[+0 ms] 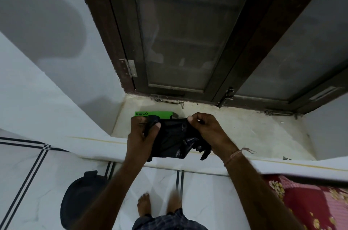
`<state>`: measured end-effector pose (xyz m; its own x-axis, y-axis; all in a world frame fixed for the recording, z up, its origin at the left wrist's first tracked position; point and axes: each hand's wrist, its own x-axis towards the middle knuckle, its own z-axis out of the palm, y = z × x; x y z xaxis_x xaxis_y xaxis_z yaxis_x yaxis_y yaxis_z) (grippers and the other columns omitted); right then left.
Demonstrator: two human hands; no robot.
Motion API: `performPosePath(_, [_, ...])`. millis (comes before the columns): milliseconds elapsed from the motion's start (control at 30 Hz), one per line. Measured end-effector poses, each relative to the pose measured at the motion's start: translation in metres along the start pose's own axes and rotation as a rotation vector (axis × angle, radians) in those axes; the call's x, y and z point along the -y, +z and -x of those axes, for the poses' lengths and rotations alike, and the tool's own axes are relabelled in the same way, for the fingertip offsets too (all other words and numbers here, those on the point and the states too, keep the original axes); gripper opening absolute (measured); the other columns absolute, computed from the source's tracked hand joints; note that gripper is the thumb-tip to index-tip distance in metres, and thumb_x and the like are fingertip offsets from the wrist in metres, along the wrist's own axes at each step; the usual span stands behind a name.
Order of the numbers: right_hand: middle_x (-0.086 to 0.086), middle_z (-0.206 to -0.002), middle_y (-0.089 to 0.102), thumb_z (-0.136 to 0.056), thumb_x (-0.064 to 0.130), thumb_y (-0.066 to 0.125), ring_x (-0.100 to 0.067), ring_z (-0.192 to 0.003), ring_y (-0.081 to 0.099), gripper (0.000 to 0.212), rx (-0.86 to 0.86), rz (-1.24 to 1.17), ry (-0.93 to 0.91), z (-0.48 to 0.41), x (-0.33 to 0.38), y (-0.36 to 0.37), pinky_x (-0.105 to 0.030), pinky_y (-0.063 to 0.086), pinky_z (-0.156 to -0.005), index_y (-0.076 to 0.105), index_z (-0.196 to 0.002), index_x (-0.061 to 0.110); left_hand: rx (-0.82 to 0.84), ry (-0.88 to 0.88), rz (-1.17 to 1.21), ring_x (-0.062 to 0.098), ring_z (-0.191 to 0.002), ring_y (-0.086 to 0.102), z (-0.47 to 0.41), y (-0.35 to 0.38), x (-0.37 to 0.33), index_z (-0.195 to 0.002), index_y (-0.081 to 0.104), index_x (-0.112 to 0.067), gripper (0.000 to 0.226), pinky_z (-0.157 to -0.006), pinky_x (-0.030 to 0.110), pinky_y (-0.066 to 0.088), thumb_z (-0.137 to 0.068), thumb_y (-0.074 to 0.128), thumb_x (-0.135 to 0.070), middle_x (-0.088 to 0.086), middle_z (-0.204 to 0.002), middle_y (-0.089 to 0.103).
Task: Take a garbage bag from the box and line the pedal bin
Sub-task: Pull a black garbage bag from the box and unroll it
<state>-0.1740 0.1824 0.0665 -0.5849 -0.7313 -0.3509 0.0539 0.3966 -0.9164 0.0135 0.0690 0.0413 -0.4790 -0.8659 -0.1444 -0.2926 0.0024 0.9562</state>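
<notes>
A black garbage bag (174,138), still partly folded and crumpled, is held above the window sill (254,132). My left hand (140,135) pinches its left upper corner, and my right hand (206,130) pinches its right upper edge. Behind my left hand a green garbage bag box (160,113) lies on the sill, with its right end open. The dark pedal bin (82,199) stands on the floor at lower left, lid shut, partly hidden by my left forearm.
A dark wooden window frame (188,41) with shut panes rises behind the sill, and a metal hook latch (171,102) lies at its base. White tiled floor with black lines runs below. A red floral cloth (316,203) is at lower right. My bare feet (160,205) stand below.
</notes>
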Motion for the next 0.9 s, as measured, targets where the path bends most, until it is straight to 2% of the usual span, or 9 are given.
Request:
performPosePath(100, [-0.008,-0.070,0.069,-0.099,0.027,0.066,-0.013,-0.054,0.065,0.026,-0.003,-0.011,0.004,0.001,0.000,0.002,-0.024,0.052,-0.052,0.070,-0.083,0.008,0.038,-0.011,0.049,0.015,-0.111,0.068,0.002,0.004,0.002,-0.134,0.051,-0.021,0.046,-0.087,0.035,0.060,-0.094,0.066,-0.041,-0.001,-0.121,0.069])
performPosePath(200, [-0.012,-0.072,0.070,-0.098,0.025,0.068,-0.019,-0.061,0.067,0.029,0.018,-0.072,0.017,0.002,-0.001,0.004,-0.029,0.055,-0.057,0.071,-0.088,-0.002,0.124,-0.108,0.165,0.017,-0.114,0.068,0.004,0.009,0.004,-0.140,0.051,-0.026,0.044,-0.074,0.022,0.060,-0.104,0.049,-0.051,0.001,-0.127,0.068])
performPosePath(300, [-0.014,-0.080,0.075,-0.096,0.023,0.071,-0.022,-0.073,0.072,0.025,0.053,-0.135,0.025,0.004,-0.001,0.001,-0.032,0.059,-0.069,0.075,-0.093,-0.002,0.183,-0.251,0.378,0.019,-0.127,0.064,0.002,0.009,0.007,-0.147,0.052,-0.026,0.046,-0.094,0.030,0.057,-0.108,0.040,-0.046,0.000,-0.139,0.066])
performPosePath(400, [-0.021,-0.092,0.078,-0.095,0.022,0.072,-0.028,-0.081,0.075,0.024,0.107,-0.175,0.044,0.006,-0.003,-0.002,-0.039,0.062,-0.077,0.077,-0.100,-0.001,0.208,-0.267,0.419,0.020,-0.128,0.064,0.000,0.007,0.010,-0.144,0.056,-0.025,0.039,-0.102,0.035,0.055,-0.108,0.049,-0.036,0.000,-0.138,0.068])
performPosePath(467, [-0.023,-0.095,0.077,-0.096,0.021,0.071,-0.031,-0.085,0.074,0.023,0.126,-0.205,0.043,0.006,-0.005,-0.002,-0.043,0.060,-0.083,0.076,-0.099,-0.001,0.258,-0.296,0.449,0.023,-0.129,0.064,-0.001,0.004,0.012,-0.142,0.059,-0.022,0.040,-0.111,0.046,0.048,-0.104,0.058,-0.035,0.003,-0.136,0.070])
performPosePath(533, [-0.017,-0.090,0.075,-0.098,0.019,0.068,-0.028,-0.084,0.071,0.018,0.137,-0.252,0.056,0.007,-0.006,0.000,-0.039,0.058,-0.080,0.074,-0.096,0.001,0.316,-0.302,0.469,0.025,-0.131,0.063,-0.001,0.002,0.012,-0.141,0.060,-0.018,0.046,-0.116,0.053,0.042,-0.099,0.065,-0.038,0.006,-0.137,0.070])
performPosePath(667, [-0.014,-0.090,0.073,-0.102,0.017,0.062,-0.023,-0.082,0.070,0.017,0.132,-0.344,0.136,0.006,-0.007,0.009,-0.031,0.060,-0.074,0.070,-0.096,0.003,0.357,-0.287,0.501,0.021,-0.134,0.060,0.004,0.007,0.009,-0.143,0.056,-0.017,0.049,-0.117,0.049,0.042,-0.100,0.062,-0.038,0.004,-0.141,0.067])
performPosePath(800, [-0.008,-0.087,0.075,-0.103,0.016,0.059,-0.018,-0.078,0.072,0.019,0.125,-0.426,0.185,0.006,-0.009,0.014,-0.028,0.059,-0.068,0.071,-0.090,0.007,0.379,-0.351,0.594,0.027,-0.132,0.062,0.004,0.011,0.005,-0.145,0.054,-0.012,0.042,-0.100,0.038,0.056,-0.106,0.051,-0.026,0.010,-0.141,0.066])
performPosePath(900, [-0.009,-0.087,0.077,-0.104,0.014,0.057,-0.018,-0.078,0.073,0.020,0.130,-0.464,0.188,0.006,-0.009,0.012,-0.028,0.060,-0.071,0.071,-0.091,0.006,0.407,-0.361,0.621,0.036,-0.129,0.063,0.003,0.005,0.003,-0.139,0.060,-0.003,0.041,-0.102,0.042,0.055,-0.101,0.060,-0.017,0.021,-0.137,0.067])
